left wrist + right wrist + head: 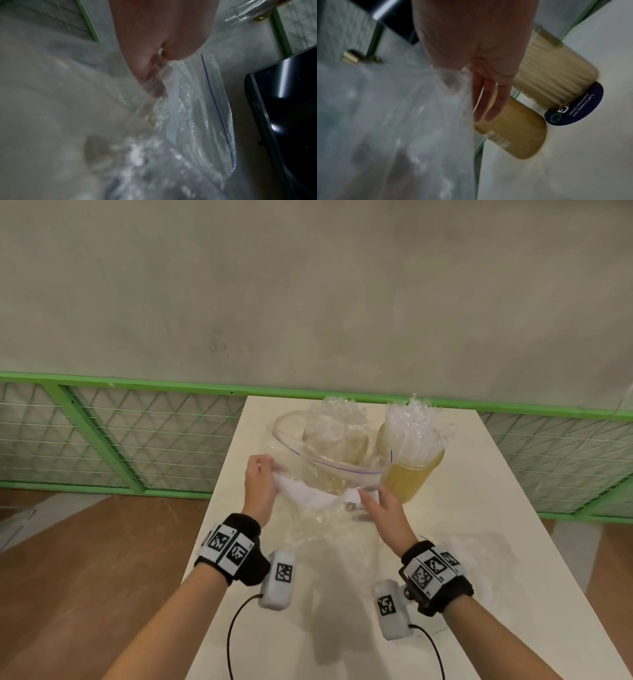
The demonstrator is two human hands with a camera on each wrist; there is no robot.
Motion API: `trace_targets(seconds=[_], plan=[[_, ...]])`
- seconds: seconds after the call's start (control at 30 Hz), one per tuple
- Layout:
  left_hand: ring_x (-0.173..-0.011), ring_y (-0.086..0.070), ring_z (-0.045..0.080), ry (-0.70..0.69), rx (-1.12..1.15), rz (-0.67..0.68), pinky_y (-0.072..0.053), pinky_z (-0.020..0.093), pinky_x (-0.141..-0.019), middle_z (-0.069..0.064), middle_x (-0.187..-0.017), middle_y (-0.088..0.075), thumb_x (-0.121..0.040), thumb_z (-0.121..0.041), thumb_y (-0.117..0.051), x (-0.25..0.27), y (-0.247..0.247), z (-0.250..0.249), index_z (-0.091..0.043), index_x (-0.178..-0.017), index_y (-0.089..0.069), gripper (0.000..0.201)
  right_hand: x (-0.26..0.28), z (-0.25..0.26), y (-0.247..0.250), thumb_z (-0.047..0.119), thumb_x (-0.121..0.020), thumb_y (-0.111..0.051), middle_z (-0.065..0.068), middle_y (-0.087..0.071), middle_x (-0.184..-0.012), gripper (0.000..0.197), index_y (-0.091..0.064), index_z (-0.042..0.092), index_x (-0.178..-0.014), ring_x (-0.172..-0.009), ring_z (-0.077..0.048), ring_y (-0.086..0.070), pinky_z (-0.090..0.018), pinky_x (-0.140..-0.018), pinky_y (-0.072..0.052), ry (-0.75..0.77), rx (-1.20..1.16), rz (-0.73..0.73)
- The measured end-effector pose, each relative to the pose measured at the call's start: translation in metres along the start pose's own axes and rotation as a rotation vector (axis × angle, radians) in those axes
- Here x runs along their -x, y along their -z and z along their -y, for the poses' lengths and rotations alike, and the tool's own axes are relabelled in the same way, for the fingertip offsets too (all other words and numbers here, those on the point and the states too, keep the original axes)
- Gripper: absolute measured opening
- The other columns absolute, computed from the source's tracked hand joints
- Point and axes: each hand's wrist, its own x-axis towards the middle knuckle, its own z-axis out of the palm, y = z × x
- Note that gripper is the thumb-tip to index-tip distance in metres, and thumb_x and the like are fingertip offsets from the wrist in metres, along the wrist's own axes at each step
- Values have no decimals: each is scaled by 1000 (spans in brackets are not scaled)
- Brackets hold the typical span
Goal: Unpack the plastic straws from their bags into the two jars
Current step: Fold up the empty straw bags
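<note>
Head bright, wrist views dim, perhaps motion-blurred

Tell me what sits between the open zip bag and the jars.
Nothing visible. Left hand and right hand hold the zip bag open in front of the left jar; the straw-filled right jar stands beside it.

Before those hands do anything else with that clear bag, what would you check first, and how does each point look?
1. Bag mouth open: ok, spread wide.
2. Left hand grips the bag's edge: ok, its fingers pinch the plastic.
3. Right hand has the other edge: ok, though how firmly cannot be told.
4. Right jar upright and filled with straws: ok.
5. Left jar behind the bag has room: cannot tell.
6. Straws left in the bag: cannot tell, too blurred.
</note>
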Motion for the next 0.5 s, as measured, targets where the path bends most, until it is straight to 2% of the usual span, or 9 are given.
trace_targets(seconds=[0.03, 0.1, 0.17, 0.23, 0.27, 0.33, 0.4, 0.47, 0.5], plan=[[-70, -55, 17, 4, 19, 71, -41, 26, -59, 2, -80, -62, -101, -19, -32, 5, 0, 0, -18, -90, -46, 18, -1, 6, 1, 12, -93, -54, -21, -63, -111, 15, -59, 4, -104, -82, -21, -69, -27, -66, -58, -7, -7, -21], [-69, -57, 17, -60, -53, 113, -45, 25, -58, 2, -79, -62, -101, -20, -35, 11, 6, -1, -16, -91, -49, 18, 1, 21, 10, 4, -93, -51, -20, -67, -89, 13, -63, 0, -98, -62, -11, -69, -20, -55, -55, 17, -7, -61], [-63, -52, 16, -145, -126, -9, -44, 21, -48, 2, -75, -57, -100, -17, -36, 10, 14, -1, -17, -82, -53, 25, 3, 31, 23, 2, -94, -48, 0, -63, -63, 16, -64, 1, -90, -46, 0, -59, -15, -47, -46, 29, 29, -83], [-56, -45, 13, -146, -127, -104, -40, 16, -39, 2, -70, -52, -100, -13, -35, 9, 15, 0, -17, -73, -51, 32, 6, 35, 30, 3, -95, -46, 11, -57, -48, 27, -62, 9, -74, -43, -2, -53, -17, -47, -43, 23, 54, -86], [-54, -42, 12, -128, -139, -103, -37, 15, -38, 2, -69, -49, -100, -11, -33, 10, 12, 0, -15, -70, -48, 34, 7, 35, 31, 4, -96, -45, 9, -61, -51, 29, -61, 9, -73, -47, -6, -57, -19, -48, -45, 22, 52, -84], [-56, -41, 12, -88, -177, -31, -35, 16, -40, 2, -73, -48, -100, -11, -32, 15, 3, -1, -14, -73, -50, 32, 9, 40, 29, 5, -98, -39, 3, -68, -74, 24, -62, 2, -91, -60, -11, -64, -17, -50, -49, -1, -31, -110], [-62, -43, 12, -50, -190, 74, -36, 18, -45, 0, -80, -49, -100, -19, -36, 17, -3, -4, -14, -83, -54, 25, 9, 48, 26, 9, -98, -40, 7, -58, -100, 18, -52, 9, -111, -81, -5, -60, -13, -56, -48, -29, -131, -131], [-62, -43, 13, -52, -187, 138, -36, 19, -47, 0, -83, -51, -97, -31, -45, 16, -2, -7, -13, -88, -55, 23, 5, 49, 29, 18, -92, -55, 8, -50, -112, 27, -43, 18, -117, -100, -8, -51, -15, -74, -47, 5, -128, -160], [-61, -44, 14, -79, -203, 153, -38, 19, -46, 1, -83, -51, -95, -34, -50, 15, -1, -8, -11, -88, -55, 24, 2, 50, 31, 21, -87, -64, 5, -52, -114, 35, -44, 19, -116, -105, -10, -51, -19, -81, -45, 57, -62, -189]])
